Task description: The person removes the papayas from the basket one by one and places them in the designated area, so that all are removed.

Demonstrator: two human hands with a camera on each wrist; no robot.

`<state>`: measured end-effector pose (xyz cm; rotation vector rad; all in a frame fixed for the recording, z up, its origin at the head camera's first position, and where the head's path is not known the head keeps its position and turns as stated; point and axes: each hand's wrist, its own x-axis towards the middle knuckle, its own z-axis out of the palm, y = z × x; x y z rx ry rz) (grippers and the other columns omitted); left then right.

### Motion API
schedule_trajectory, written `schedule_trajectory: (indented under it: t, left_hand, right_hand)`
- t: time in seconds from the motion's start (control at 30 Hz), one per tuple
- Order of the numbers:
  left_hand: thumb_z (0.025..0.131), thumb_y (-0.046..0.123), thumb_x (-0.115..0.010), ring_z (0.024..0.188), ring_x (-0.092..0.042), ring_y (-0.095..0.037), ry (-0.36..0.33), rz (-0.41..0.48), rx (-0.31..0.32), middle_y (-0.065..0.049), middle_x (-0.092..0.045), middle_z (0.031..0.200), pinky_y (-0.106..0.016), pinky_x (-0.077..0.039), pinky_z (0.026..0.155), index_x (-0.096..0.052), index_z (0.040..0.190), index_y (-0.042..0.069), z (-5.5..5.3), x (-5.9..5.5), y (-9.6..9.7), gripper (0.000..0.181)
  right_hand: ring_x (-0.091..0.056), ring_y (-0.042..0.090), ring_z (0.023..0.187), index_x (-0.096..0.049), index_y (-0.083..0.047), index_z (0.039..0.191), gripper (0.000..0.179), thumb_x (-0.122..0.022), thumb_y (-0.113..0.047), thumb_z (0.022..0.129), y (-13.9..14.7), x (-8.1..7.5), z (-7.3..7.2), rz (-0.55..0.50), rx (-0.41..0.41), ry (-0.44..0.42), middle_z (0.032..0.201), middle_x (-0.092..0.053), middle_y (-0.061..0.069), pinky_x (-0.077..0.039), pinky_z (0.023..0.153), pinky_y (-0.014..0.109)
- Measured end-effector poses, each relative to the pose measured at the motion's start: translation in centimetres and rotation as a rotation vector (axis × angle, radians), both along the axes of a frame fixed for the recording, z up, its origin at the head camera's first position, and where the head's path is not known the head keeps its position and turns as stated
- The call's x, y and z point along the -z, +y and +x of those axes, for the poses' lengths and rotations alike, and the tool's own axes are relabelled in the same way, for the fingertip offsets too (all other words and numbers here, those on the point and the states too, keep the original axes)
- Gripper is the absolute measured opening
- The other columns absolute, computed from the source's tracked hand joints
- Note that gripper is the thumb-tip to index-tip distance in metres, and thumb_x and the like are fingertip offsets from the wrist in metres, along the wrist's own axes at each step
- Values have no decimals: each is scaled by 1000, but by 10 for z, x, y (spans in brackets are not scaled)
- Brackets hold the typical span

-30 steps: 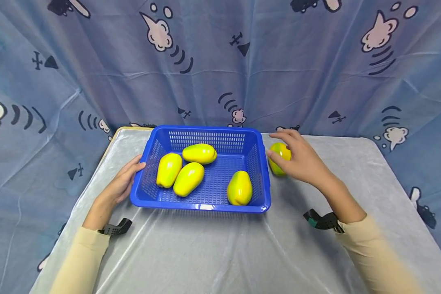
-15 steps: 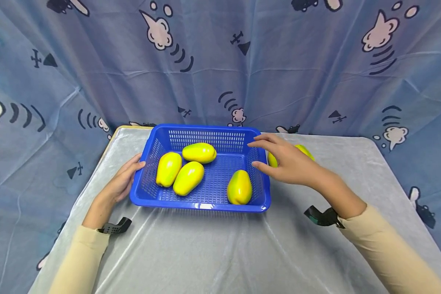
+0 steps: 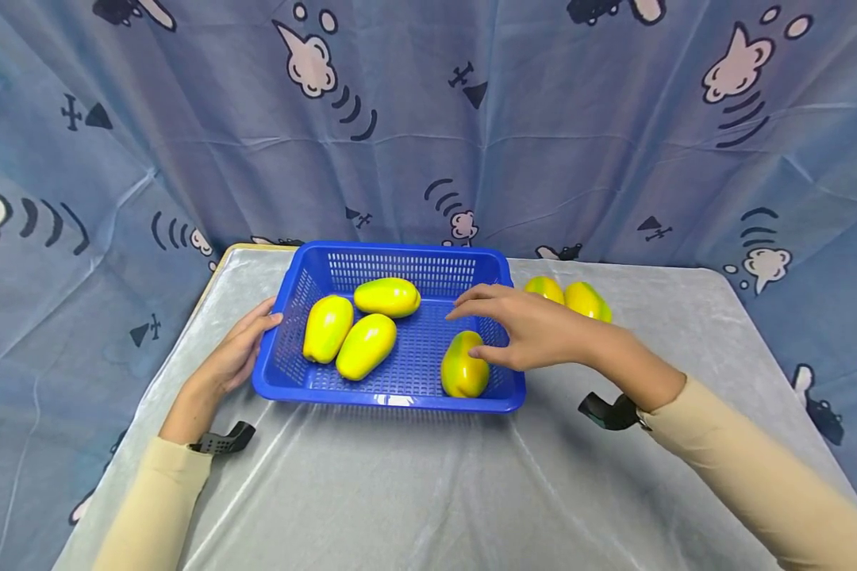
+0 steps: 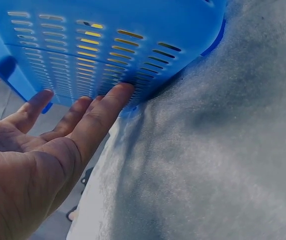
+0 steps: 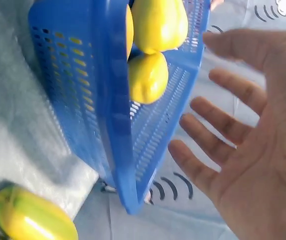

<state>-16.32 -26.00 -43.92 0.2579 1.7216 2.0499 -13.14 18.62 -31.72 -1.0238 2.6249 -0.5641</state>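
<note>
A blue plastic basket (image 3: pixel 400 402) with slotted walls sits on the table. Several yellow-green papayas (image 3: pixel 367 347) lie in it; three are grouped on the left and a single papaya (image 3: pixel 464 373) is at the right. At the basket's left wall, my left hand (image 3: pixel 237 353) grips the side, thumb over the rim; in the left wrist view its fingers (image 4: pixel 100 117) lie against the slotted outer wall. My right hand (image 3: pixel 528 327) hovers over the basket's right side, fingers spread and nothing in them. Its thumb overlaps the right papaya in the head view.
Two more papayas, one (image 3: pixel 543 287) partly behind my right hand and another (image 3: pixel 589 301), lie on the grey cloth-covered table (image 3: pixel 400 492) right of the basket. A patterned blue curtain (image 3: pixel 407 119) hangs right behind the table.
My right hand has moved left from beside a papaya outside the basket to over the basket, uncovering a second papaya on the table. Left hand and basket stay put.
</note>
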Motion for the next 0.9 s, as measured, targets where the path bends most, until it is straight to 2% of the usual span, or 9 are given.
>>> schedule_trajectory:
  t: [0.17, 0.43, 0.73, 0.9]
  left_hand:
    - [114, 20, -39, 110, -72, -9, 8, 7, 13, 7, -69, 129, -30, -64, 89, -21, 163, 7, -1, 0, 0, 54]
    - [114, 21, -40, 109, -72, -9, 1, -4, 11, 8, -68, 129, -29, -64, 89, -15, 166, 5, 0, -1, -1, 60]
    - [114, 21, -41, 108, -73, -9, 1, 14, 0, 8, -69, 127, -29, -64, 88, -26, 160, 11, 0, 1, 0, 50]
    - [114, 19, -40, 107, -73, -9, 9, 35, 10, 7, -70, 127, -29, -64, 88, -31, 157, 14, 0, 2, 0, 45]
  right_hand:
    - [-56, 26, 142, -65, -23, 142, 47, -76, -22, 96, -12, 1, -2, 56, -65, -77, 149, -62, -1, -47, 120, 56]
    - [-60, 26, 135, -68, -25, 139, 43, -75, -20, 96, -32, 6, -7, 222, -111, -111, 147, -64, 1, -49, 118, 53]
    - [-57, 32, 139, -66, -22, 143, 49, -73, -19, 95, -51, 8, -11, 393, -148, -162, 155, -58, 6, -44, 122, 56]
    - [-58, 31, 136, -64, -23, 144, 52, -75, -18, 93, -57, 9, -13, 428, -167, -191, 157, -56, 7, -46, 120, 56]
